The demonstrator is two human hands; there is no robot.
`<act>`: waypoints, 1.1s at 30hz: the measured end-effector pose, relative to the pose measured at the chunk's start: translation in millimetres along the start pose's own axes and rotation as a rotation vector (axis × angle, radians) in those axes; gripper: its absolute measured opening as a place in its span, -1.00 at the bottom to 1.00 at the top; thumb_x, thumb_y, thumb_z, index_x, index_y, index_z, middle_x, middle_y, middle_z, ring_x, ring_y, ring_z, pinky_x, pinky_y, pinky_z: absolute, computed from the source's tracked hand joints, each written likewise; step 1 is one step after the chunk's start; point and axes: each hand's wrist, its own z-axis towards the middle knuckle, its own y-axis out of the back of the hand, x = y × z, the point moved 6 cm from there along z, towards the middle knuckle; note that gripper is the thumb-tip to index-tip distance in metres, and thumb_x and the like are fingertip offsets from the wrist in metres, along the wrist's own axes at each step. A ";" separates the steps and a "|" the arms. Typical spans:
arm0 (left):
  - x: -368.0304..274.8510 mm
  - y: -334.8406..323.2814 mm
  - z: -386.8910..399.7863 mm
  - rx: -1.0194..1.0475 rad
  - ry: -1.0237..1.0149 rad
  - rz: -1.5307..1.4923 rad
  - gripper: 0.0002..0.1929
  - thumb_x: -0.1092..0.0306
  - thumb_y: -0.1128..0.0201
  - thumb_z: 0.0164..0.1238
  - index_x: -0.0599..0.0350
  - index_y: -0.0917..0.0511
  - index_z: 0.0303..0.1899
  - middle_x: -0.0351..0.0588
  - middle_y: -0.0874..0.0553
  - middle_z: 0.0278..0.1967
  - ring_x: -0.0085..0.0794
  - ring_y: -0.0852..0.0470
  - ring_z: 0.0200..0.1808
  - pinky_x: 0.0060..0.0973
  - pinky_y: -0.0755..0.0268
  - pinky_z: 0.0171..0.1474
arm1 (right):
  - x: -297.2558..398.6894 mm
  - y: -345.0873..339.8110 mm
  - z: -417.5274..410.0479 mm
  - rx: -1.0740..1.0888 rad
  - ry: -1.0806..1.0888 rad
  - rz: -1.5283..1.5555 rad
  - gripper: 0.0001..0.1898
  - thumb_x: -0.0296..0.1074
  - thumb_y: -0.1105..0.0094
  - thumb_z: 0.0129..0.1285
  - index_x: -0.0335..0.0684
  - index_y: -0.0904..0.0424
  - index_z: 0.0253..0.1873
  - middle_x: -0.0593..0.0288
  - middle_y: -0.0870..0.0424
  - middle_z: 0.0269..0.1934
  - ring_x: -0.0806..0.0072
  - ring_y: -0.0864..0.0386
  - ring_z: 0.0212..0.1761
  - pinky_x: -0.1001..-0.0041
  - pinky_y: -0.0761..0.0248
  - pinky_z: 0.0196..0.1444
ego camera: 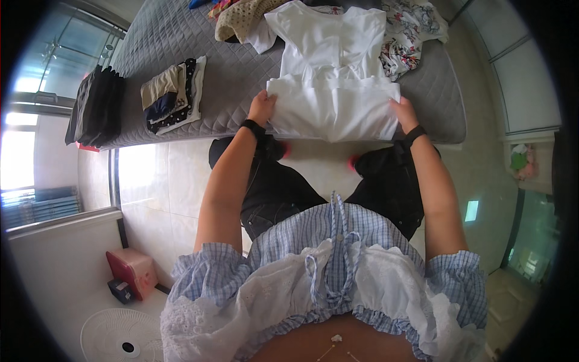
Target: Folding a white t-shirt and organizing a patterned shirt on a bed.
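Note:
A white garment, seemingly a dress or top with short sleeves, lies spread on the grey quilted mattress. Its lower part lies crosswise with a straight upper edge, near the mattress's front edge. My left hand pinches the left end of that part between thumb and fingers. At its right end my right hand grips the cloth in the same way. Both wrists wear black bands. Left of my left hand is a stack of folded clothes, beige, navy, dotted and white.
Dark folded garments stand in a row at the mattress's left corner. A cream openwork knit and floral clothes lie behind the white garment. On the lower left are a pink box and a white fan.

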 end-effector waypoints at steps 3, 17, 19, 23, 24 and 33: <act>-10.5 6.9 3.2 -0.024 -0.127 -0.068 -0.79 0.34 -0.03 0.22 0.25 -0.46 -0.18 -0.18 -0.58 -0.39 -0.54 -0.53 -0.41 -0.57 -0.38 -0.35 | -1.3 17.3 6.9 -0.065 0.004 0.043 -0.78 -0.34 -0.01 0.16 -0.37 -0.50 -0.20 0.30 -0.52 -0.47 0.62 -0.43 -0.46 0.54 -0.31 -0.38; -63.4 -7.4 -16.5 -0.030 -0.230 -0.572 -0.83 0.36 -0.05 0.24 0.19 -0.48 -0.19 -0.22 -0.57 -0.37 -0.59 -0.51 -0.34 -0.64 -0.34 -0.30 | 54.9 -1.6 -15.9 0.142 -0.100 0.615 -0.74 -0.33 -0.02 0.18 -0.35 -0.46 -0.08 0.21 -0.57 -0.22 0.54 -0.51 -0.28 0.55 -0.37 -0.18; -24.0 2.3 2.6 -0.012 -0.065 -0.124 -0.83 0.37 -0.08 0.22 0.19 -0.47 -0.20 -0.20 -0.57 -0.37 -0.56 -0.52 -0.33 -0.60 -0.37 -0.28 | 38.4 -6.2 -3.6 0.320 -0.012 0.311 -0.75 -0.38 -0.01 0.16 -0.35 -0.45 -0.08 0.22 -0.57 -0.22 0.52 -0.51 -0.26 0.53 -0.37 -0.14; -9.7 -19.4 -10.5 0.023 0.151 -0.255 -0.82 0.37 -0.07 0.21 0.22 -0.45 -0.20 -0.17 -0.58 -0.37 -0.51 -0.55 -0.36 -0.55 -0.41 -0.25 | -19.6 -0.8 10.8 0.059 -0.155 0.199 -0.74 -0.44 0.02 0.13 -0.34 -0.45 -0.07 0.20 -0.57 -0.23 0.52 -0.50 -0.23 0.54 -0.33 -0.15; -13.7 -21.8 -14.9 0.022 0.152 -0.255 -0.82 0.37 -0.07 0.21 0.22 -0.45 -0.20 -0.17 -0.58 -0.37 -0.51 -0.55 -0.36 -0.55 -0.41 -0.25 | -17.2 -2.7 10.6 0.031 -0.091 0.164 -0.74 -0.43 0.00 0.12 -0.34 -0.44 -0.07 0.21 -0.56 -0.24 0.54 -0.49 -0.23 0.55 -0.32 -0.17; -48.1 -33.2 -15.0 0.141 -0.005 -0.611 -0.80 0.35 -0.06 0.22 0.26 -0.48 -0.20 -0.15 -0.60 -0.37 -0.50 -0.55 -0.38 -0.59 -0.40 -0.26 | 58.1 -29.0 -11.8 0.179 -0.109 0.566 -0.71 -0.32 -0.08 0.16 -0.37 -0.44 -0.08 0.22 -0.57 -0.28 0.53 -0.51 -0.30 0.55 -0.35 -0.21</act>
